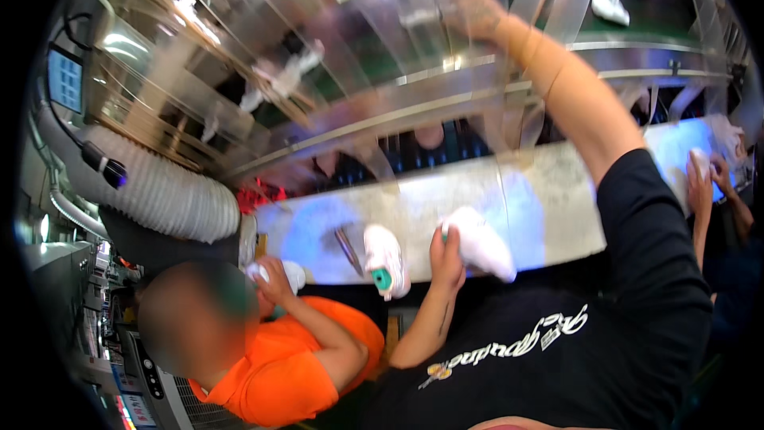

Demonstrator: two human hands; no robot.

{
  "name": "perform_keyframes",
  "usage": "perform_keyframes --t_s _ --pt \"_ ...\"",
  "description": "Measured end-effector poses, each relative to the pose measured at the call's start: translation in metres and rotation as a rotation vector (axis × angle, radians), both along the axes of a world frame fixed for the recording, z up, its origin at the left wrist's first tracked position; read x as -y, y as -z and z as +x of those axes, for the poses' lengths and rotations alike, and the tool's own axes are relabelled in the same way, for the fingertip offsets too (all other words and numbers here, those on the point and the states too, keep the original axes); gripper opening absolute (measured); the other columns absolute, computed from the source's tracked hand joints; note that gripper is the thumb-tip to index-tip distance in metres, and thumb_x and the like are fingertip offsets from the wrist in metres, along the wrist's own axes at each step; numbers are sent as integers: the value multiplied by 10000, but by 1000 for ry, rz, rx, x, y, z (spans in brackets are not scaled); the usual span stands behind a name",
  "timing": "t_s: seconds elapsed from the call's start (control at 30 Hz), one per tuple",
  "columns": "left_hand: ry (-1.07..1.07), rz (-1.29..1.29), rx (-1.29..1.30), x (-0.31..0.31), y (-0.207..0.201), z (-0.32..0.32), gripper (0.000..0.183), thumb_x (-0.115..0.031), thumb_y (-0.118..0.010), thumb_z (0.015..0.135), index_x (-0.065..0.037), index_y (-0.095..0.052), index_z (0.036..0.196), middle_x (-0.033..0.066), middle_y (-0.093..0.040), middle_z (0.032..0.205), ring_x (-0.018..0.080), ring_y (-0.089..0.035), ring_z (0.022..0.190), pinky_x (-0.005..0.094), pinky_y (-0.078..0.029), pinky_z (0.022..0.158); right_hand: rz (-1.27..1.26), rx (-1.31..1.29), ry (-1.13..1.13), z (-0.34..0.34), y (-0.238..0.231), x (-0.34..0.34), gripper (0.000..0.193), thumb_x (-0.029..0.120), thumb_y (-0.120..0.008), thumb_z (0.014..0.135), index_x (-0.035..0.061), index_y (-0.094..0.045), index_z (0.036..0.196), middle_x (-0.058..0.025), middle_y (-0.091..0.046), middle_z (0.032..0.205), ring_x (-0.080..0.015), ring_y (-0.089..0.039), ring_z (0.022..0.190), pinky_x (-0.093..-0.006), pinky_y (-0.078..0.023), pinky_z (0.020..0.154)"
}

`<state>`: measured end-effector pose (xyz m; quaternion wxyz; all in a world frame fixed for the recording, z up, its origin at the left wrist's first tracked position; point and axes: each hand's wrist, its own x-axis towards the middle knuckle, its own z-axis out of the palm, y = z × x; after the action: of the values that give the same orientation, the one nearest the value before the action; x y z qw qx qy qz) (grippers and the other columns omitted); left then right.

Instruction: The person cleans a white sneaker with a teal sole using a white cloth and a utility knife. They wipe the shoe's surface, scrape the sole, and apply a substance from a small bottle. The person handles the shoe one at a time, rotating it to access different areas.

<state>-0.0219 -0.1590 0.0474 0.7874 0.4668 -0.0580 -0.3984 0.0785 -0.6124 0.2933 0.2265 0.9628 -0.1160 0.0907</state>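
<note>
My left hand point(448, 259) is closed on a white shoe point(480, 245), held over the front edge of the pale workbench point(557, 191). Stretched far forward, my right hand point(477, 16) reaches between clear plastic strips above a green conveyor belt point(549, 36). A blurred whitish thing point(422, 16) is by its fingertips; strips and motion hide whether the fingers grip it. On the bench, left of my left hand, stands another white shoe point(384, 261) with a green patch at its heel end. Beside that shoe lies a dark, slim tool point(348, 251).
At my left a person in an orange shirt point(294, 358) handles a small white thing. Another worker's hands point(704, 179) hold something pale at the right. A white shoe point(610, 5) rides the belt. A metal rail point(382, 123) runs behind the bench; a ribbed duct point(167, 183) curves at left.
</note>
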Motion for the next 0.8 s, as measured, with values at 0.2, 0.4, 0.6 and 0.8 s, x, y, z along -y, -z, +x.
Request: perform_keyframes --t_s 0.2,0.4,0.6,0.8 --pt "202 357 478 37 21 -1 452 -398 -727 1100 23 -670 1253 132 -750 1171 259 -734 1002 399 -598 884 506 665 -182 -138 17 -121 282 284 -759 1035 38 -775 1171 -157 -652 998 -338 -658 925 -428 -538 831" --pt "8 306 1413 76 27 9 458 -337 -785 1009 25 -701 1277 277 -706 1252 458 -663 1162 520 -518 1067 696 655 -61 -312 121 -231 265 79 -875 892 51 -796 1144 -106 -594 975 -266 -630 861 -387 -543 773" --pt "119 803 1777 -2 29 30 353 -172 -771 920 -30 -730 1240 310 -516 1509 543 -448 1399 645 -390 1178 1033 480 130 -373 224 -291 220 136 -874 900 62 -796 1091 -138 -655 995 -328 -664 950 -419 -563 855" --pt "243 782 1725 -47 39 72 262 -9 -687 892 10 -685 1153 295 -580 1432 514 -488 1393 620 -410 1186 1042 384 -48 -374 253 -301 188 160 -885 885 93 -804 1040 -118 -665 964 -338 -653 932 -456 -544 817"
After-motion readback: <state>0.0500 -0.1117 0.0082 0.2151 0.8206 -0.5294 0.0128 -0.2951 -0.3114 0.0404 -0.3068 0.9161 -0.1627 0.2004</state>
